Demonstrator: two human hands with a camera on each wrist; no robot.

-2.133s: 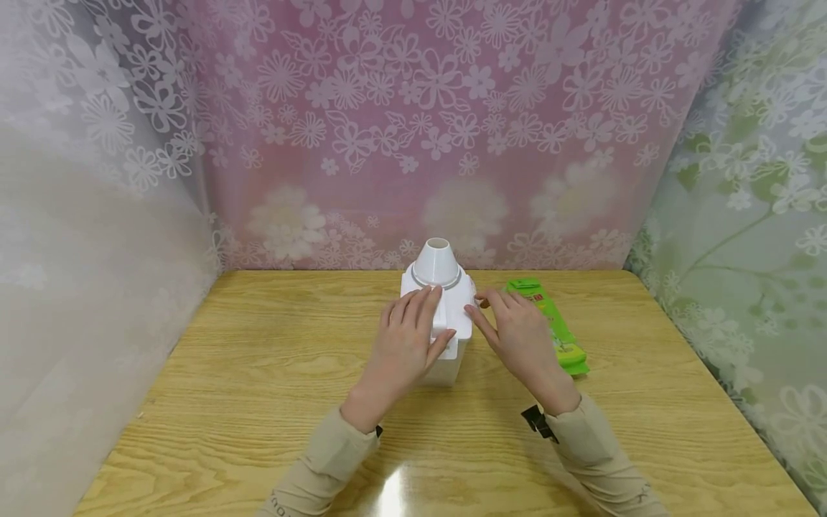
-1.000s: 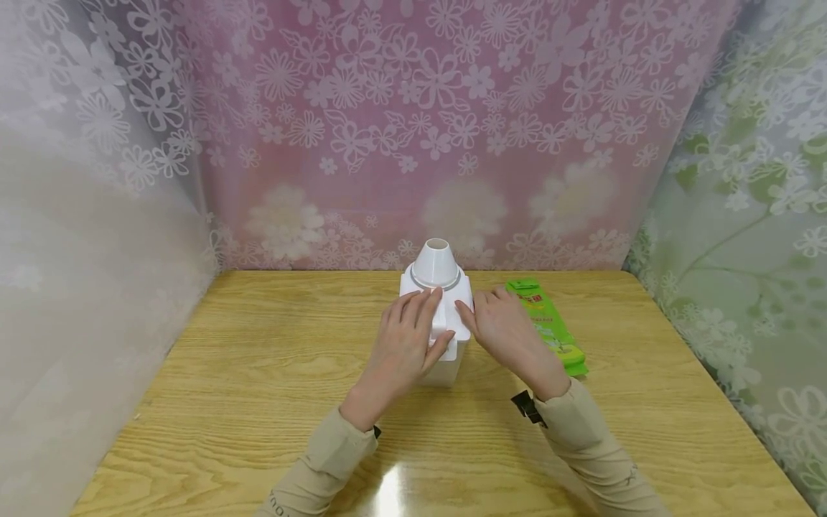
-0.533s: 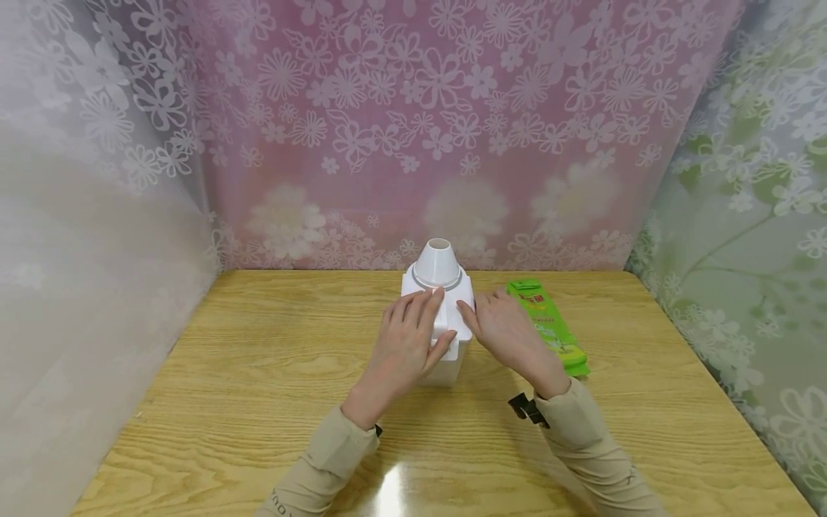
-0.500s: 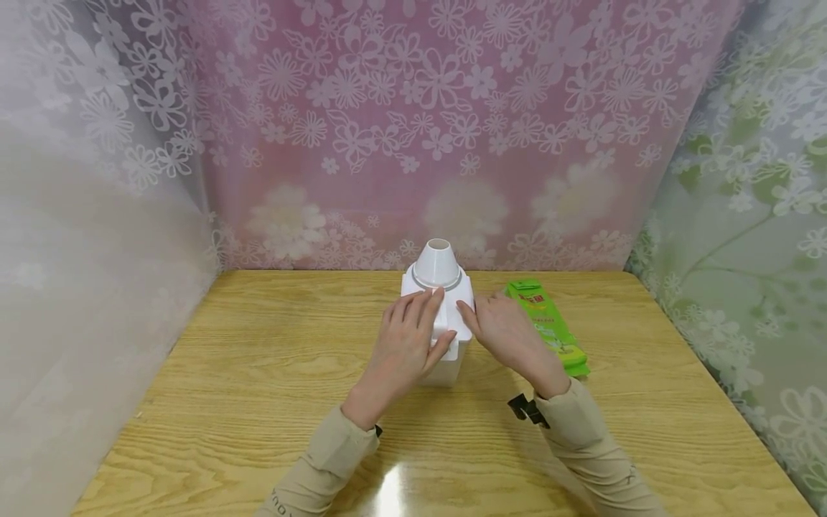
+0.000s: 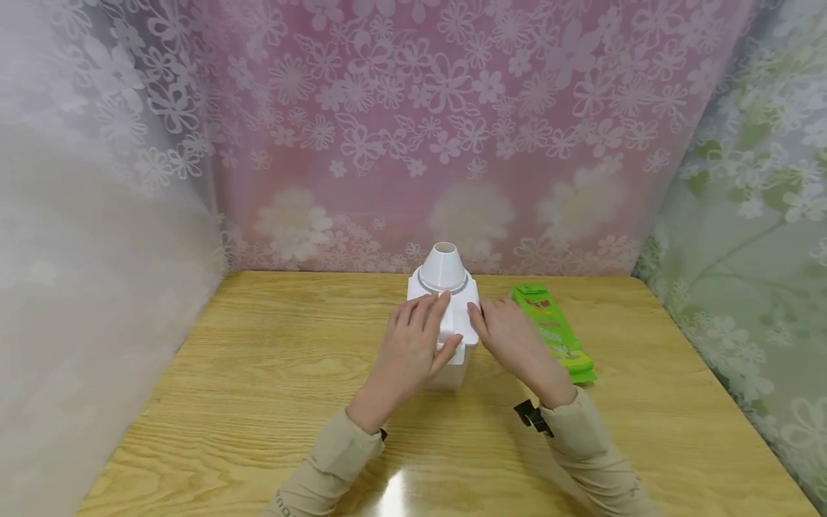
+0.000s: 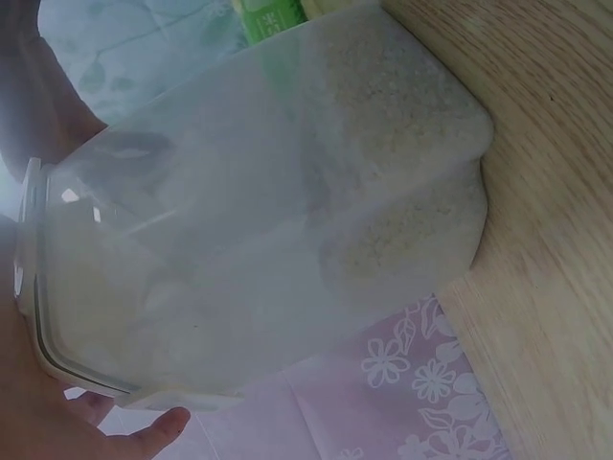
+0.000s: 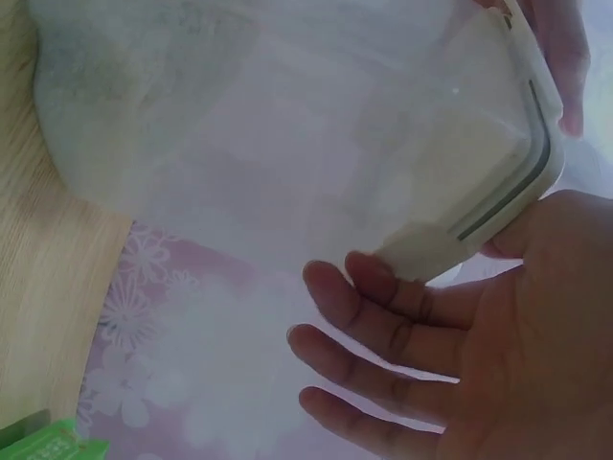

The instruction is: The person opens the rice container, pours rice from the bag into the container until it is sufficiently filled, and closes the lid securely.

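Note:
A translucent storage container [image 6: 220,220] with rice in its lower part stands upright on the table. Its white lid [image 5: 464,312] carries a hollow white cone [image 5: 444,269] at the far end. My left hand [image 5: 407,345] rests on the lid with its fingers stretched forward; in the left wrist view one fingertip [image 6: 158,433] hangs down past the lid's edge. My right hand [image 5: 513,337] grips the lid's right edge. Its thumb [image 5: 477,319] lies on top, and in the right wrist view the fingers [image 7: 335,292] bend in at the side clip [image 7: 431,251].
A green printed packet [image 5: 557,334] lies to the right of the container, partly behind my right hand. The wooden table [image 5: 258,373] runs back to a pink flowered curtain [image 5: 388,143], with pale flowered curtains at both sides.
Between about two seconds and one second ago, my right hand came in from beside the lid and took hold of its right edge. My left hand has stayed on the lid.

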